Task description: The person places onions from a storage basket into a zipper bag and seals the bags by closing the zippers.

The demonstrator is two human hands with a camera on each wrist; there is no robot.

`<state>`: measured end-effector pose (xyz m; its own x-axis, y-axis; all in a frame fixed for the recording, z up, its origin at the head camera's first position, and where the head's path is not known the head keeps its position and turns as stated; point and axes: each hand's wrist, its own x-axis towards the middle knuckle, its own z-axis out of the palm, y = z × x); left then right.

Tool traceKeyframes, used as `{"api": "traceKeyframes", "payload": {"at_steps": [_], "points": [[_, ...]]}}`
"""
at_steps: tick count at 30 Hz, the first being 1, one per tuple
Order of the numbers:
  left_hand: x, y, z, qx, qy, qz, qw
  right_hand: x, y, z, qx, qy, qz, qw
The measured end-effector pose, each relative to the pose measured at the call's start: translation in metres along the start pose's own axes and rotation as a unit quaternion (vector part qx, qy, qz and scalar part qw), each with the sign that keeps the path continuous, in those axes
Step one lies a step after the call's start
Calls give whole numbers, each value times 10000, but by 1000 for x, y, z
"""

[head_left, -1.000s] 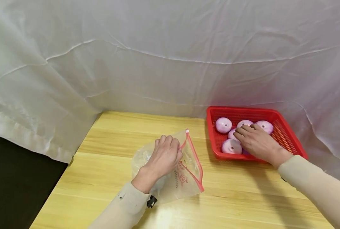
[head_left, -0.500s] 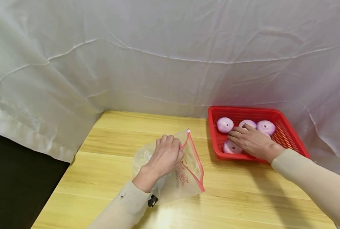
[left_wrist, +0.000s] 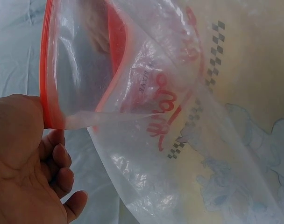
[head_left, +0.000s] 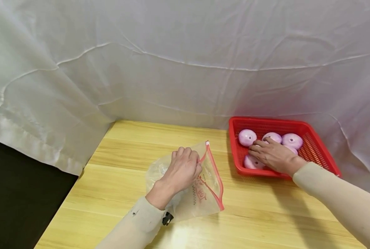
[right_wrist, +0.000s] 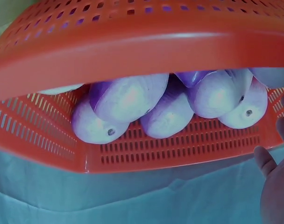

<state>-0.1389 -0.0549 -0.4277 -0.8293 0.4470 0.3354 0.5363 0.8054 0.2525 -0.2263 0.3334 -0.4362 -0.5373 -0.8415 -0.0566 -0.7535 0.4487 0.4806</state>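
Note:
In the head view, my left hand (head_left: pixel 185 169) pinches the upper edge of a clear zip bag (head_left: pixel 200 193) with a red zip strip. The left wrist view shows the bag's red-edged mouth (left_wrist: pixel 52 70) gaping, with the thumb and fingers (left_wrist: pixel 62 179) at its corner. My right hand (head_left: pixel 273 155) reaches into a red plastic basket (head_left: pixel 239 166), its fingers spread over the purple-white onions (head_left: pixel 247 137). Its palm hides part of them. At the edge of the right wrist view, fingers (right_wrist: pixel 266 161) appear beside several onions (right_wrist: pixel 167 112); what lies under them is cut off.
A light wooden table (head_left: pixel 110 193) bears the bag and the basket. White cloth (head_left: pixel 172 69) hangs behind and to the left, close to the basket's back rim. A dark area (head_left: pixel 16 193) lies past the table's left edge.
My right hand has shifted left inside the basket, over the middle and front onions. The left hand keeps its pinch on the bag. The whole head view has drifted slightly.

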Motion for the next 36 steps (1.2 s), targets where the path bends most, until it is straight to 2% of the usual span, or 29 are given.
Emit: {"api": "traceKeyframes", "payload": {"at_steps": [7,18,24,29,33,36], "points": [[-1,1,0,-35,8,-4,10000,6,-1,10,151,287,180,9993],[-4,-3,1,13,39,-14,10000,20,-6,16,289,14,677,9973],[-4,-3,2,72,71,-5,9999,23,-8,24,534,71,860,9948],[-4,-3,2,68,52,-22,10000,24,-7,29,825,467,1188,9884],[-3,-4,1,5,39,-49,10000,25,-5,27,652,912,1337,9847],[-3,-5,1,-3,30,-53,10000,24,-2,23,412,1032,1359,9845]]}}
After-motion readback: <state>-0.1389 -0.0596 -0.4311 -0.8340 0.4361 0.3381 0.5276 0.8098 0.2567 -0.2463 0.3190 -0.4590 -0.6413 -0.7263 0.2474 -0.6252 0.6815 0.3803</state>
